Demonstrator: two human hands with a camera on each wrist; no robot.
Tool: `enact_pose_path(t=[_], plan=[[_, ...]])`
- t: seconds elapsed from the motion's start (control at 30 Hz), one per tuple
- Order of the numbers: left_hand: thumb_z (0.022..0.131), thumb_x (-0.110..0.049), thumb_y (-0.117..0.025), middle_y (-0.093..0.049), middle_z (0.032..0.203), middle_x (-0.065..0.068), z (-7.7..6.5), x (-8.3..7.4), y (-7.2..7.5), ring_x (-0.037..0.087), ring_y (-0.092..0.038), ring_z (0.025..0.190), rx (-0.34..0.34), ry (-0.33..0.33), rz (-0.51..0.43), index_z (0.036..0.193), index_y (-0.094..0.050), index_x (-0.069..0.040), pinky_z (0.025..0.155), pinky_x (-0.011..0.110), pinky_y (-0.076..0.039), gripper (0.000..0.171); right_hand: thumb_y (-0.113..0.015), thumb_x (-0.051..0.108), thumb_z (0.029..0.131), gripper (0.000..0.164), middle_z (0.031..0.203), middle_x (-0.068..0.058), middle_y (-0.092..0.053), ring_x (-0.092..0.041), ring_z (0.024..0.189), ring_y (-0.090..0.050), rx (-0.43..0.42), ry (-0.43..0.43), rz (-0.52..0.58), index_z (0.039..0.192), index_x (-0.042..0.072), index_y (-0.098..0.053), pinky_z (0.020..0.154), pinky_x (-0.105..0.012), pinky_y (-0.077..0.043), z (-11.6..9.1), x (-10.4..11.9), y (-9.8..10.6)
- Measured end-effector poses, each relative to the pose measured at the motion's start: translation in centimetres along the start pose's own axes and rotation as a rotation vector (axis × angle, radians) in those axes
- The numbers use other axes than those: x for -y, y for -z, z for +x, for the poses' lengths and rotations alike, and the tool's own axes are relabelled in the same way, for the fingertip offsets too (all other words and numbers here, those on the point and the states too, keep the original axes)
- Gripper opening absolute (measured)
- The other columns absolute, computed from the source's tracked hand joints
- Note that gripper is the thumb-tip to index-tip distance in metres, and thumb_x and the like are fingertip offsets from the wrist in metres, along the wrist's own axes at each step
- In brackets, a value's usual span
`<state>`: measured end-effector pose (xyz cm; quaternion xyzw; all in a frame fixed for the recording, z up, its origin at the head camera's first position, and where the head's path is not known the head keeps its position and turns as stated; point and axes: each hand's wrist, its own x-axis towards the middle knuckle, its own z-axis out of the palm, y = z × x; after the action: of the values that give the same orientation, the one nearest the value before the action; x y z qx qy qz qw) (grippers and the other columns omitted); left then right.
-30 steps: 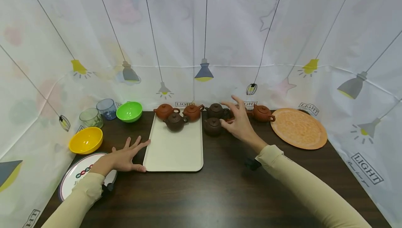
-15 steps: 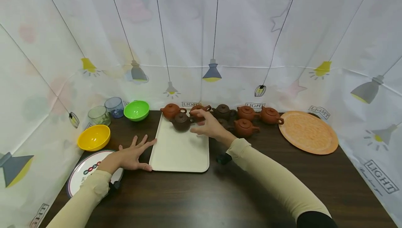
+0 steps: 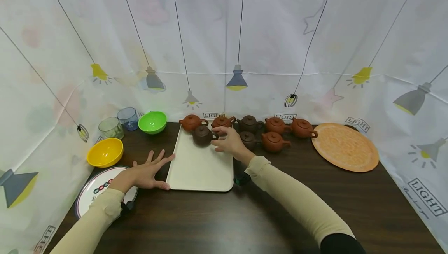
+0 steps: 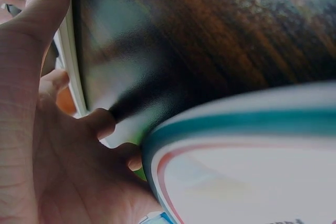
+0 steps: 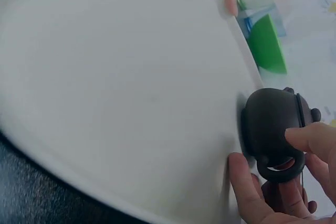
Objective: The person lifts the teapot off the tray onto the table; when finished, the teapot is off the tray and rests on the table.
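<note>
We see the pale tray (image 3: 196,172) lying flat on the tabletop (image 3: 196,226), with the left grip (image 3: 141,176) spread wide along its left side: thumb at the near corner, another finger on the rim farther up, a stance we read as steadying the tray rather than lifting it. The dark teapot (image 3: 202,135) sits upright toward the tray's far end, just in front of the left orange teapot (image 3: 191,122) and the right orange teapot (image 3: 223,121). Its handle points to our right, which is likely why the right grip (image 3: 229,141) meets it from that side. In the right wrist view its thumb and forefinger stand parted about the handle, not pressed together; whether the forefinger bears on the pot's body we cannot tell. Parted fingers make sense here, we judge, since the neighbours crowd the handle. Beyond the tray's right edge, five more teapots (image 3: 273,142) stand close together, while the printed plate (image 3: 105,174) lies partly under the left forearm.
</note>
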<state>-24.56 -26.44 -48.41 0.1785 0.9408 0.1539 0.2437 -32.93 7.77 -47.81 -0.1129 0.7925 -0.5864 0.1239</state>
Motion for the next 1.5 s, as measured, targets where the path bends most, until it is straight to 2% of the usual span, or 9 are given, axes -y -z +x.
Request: enact_pose_path(t=[0.1,0.23,0.33,0.47,0.5,0.73,0.93,1.23,1.5], plan=[[0.085,-0.076,-0.074,0.004,0.18,0.024,0.0,-0.1,0.1,0.064,0.008,0.161,0.003,-0.001,-0.001,0.173,-0.009,-0.034,0.103,0.1,0.0,0.117,-0.077,0.008,0.098,0.043,0.143,-0.023,-0.058,-0.042,0.124,-0.07,-0.048,-0.005,-0.013,0.14,0.011,-0.071,0.085,-0.042,-0.068,0.1,-0.3,-0.4],[0.086,-0.075,-0.074,0.003,0.18,0.026,-0.3,-0.3,0.1,0.065,0.006,0.16,0.005,0.002,0.004,0.173,-0.009,-0.033,0.102,0.101,-0.002,0.117,-0.078,0.012,0.098,0.034,0.131,-0.018,-0.07,-0.033,0.108,-0.077,-0.133,0.05,-0.122,0.131,0.014,-0.077,0.078,-0.033,-0.064,0.5,-0.9,-1.2],[0.086,-0.074,-0.075,0.002,0.18,0.026,-0.4,-0.4,0.1,0.065,0.005,0.16,0.002,0.002,0.007,0.173,-0.01,-0.032,0.102,0.101,-0.003,0.117,-0.08,0.017,0.098,0.028,0.119,-0.013,-0.078,-0.026,0.105,-0.075,-0.207,0.091,-0.228,0.126,0.016,-0.08,0.071,-0.026,-0.058,0.6,-1.2,-1.7],[0.086,-0.074,-0.075,0.003,0.18,0.026,-0.3,-0.5,0.0,0.065,0.005,0.16,-0.001,-0.004,0.013,0.173,-0.009,-0.032,0.102,0.101,-0.004,0.117,-0.081,0.022,0.097,0.024,0.111,-0.009,-0.081,-0.025,0.096,-0.075,-0.262,0.097,-0.276,0.121,0.017,-0.083,0.065,-0.026,-0.054,0.5,-1.2,-2.0],[0.086,-0.074,-0.075,0.003,0.18,0.026,-0.2,-0.5,0.0,0.065,0.005,0.16,-0.001,-0.005,0.014,0.173,-0.009,-0.032,0.102,0.101,-0.003,0.117,-0.081,0.023,0.098,0.024,0.111,-0.009,-0.081,-0.025,0.096,-0.074,-0.266,0.093,-0.277,0.121,0.018,-0.084,0.066,-0.028,-0.054,0.4,-1.2,-2.0],[0.086,-0.075,-0.074,0.003,0.18,0.026,0.1,-0.5,-0.2,0.065,0.005,0.16,0.001,-0.007,0.022,0.173,-0.009,-0.033,0.101,0.101,-0.004,0.116,-0.081,0.024,0.098,0.022,0.112,-0.009,-0.079,-0.027,0.105,-0.07,-0.314,0.114,-0.331,0.119,0.02,-0.085,0.105,-0.049,-0.05,-0.2,-1.4,-1.5],[0.086,-0.076,-0.073,0.003,0.18,0.026,0.1,-0.3,-0.2,0.065,0.006,0.16,-0.003,-0.002,0.016,0.173,-0.009,-0.034,0.101,0.101,-0.003,0.117,-0.082,0.024,0.097,0.022,0.109,-0.009,-0.076,-0.027,0.103,-0.07,-0.313,0.156,-0.295,0.118,0.019,-0.085,0.109,-0.051,-0.048,-1.1,-0.7,-0.5],[0.087,-0.075,-0.073,0.002,0.179,0.027,-0.5,-0.3,-0.1,0.067,0.006,0.159,-0.01,-0.012,0.016,0.173,-0.009,-0.033,0.099,0.102,-0.002,0.115,-0.08,0.021,0.099,0.024,0.105,-0.01,-0.07,-0.021,0.091,-0.073,-0.259,0.211,-0.245,0.122,0.015,-0.083,0.073,-0.023,-0.063,-4.7,1.0,3.0],[0.086,-0.076,-0.073,0.001,0.179,0.027,-0.3,-0.6,-0.4,0.067,0.004,0.159,-0.008,-0.015,0.026,0.173,-0.009,-0.034,0.099,0.102,-0.003,0.116,-0.071,0.003,0.102,0.031,0.11,-0.018,-0.061,-0.014,0.095,-0.073,-0.197,0.201,0.059,0.131,-0.004,-0.074,0.089,-0.032,-0.066,-9.7,0.3,9.2]])
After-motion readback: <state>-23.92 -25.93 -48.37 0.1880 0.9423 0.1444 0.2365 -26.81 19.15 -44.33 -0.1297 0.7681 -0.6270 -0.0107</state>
